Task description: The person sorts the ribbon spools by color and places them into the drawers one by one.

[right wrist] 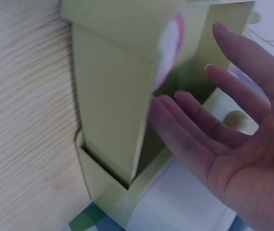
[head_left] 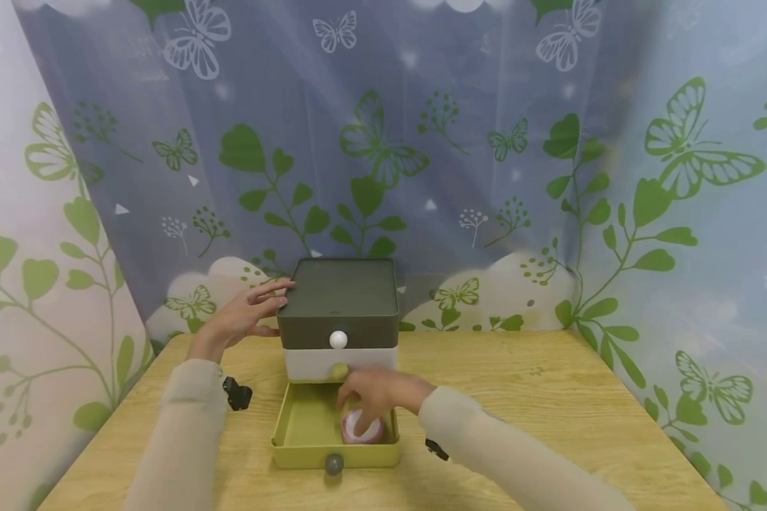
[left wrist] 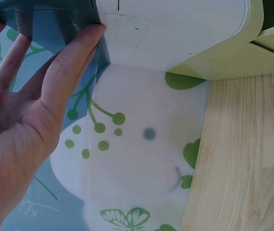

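Note:
A small stacked drawer box (head_left: 341, 291) stands on the table, with a dark green top tier and a white one below. Its yellow-green bottom drawer (head_left: 294, 458) is pulled out. Inside that drawer, at the right, lies a round pink-and-white thing (head_left: 375, 433); its kind is unclear. My right hand (head_left: 380, 392) is over the drawer, fingers pointing down beside the round thing. In the right wrist view its fingers are spread and grip nothing. My left hand (head_left: 246, 317) touches the box's upper left side with extended fingertips, thumb apart.
A white knob (head_left: 338, 340), a yellow-green knob (head_left: 339, 371) and a grey knob (head_left: 334, 465) mark the three tiers. The wooden table (head_left: 498, 411) extends on both sides. A curtain (head_left: 460, 177) with leaves and butterflies hangs behind and at the sides.

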{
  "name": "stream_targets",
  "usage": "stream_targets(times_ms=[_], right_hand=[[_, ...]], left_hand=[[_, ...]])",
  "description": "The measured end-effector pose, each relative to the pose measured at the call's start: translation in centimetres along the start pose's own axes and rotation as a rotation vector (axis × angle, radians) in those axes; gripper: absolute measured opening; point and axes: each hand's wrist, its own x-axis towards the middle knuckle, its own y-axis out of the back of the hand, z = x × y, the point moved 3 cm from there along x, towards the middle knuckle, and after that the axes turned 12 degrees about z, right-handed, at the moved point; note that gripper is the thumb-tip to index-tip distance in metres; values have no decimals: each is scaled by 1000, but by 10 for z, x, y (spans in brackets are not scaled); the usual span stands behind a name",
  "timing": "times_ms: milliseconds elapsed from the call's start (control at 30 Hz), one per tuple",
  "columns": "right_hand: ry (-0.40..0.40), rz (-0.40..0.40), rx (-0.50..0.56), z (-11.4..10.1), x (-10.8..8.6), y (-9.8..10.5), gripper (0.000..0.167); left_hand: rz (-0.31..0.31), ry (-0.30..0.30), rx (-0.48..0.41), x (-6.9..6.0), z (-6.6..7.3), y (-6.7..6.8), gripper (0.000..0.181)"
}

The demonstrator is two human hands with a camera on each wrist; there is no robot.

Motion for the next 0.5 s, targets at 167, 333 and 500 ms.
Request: stream_targets(times_ms=[167,333,500], right_hand=[[29,21,75,-5,-7,8,47],[54,73,94,-15,-17,15,43],[92,127,124,-26,-29,20,36]], left_hand=[[-4,-7,5,0,1,0,61],[4,1,4,-1,0,0,60],[6,2,5,-1,-1,0,60]])
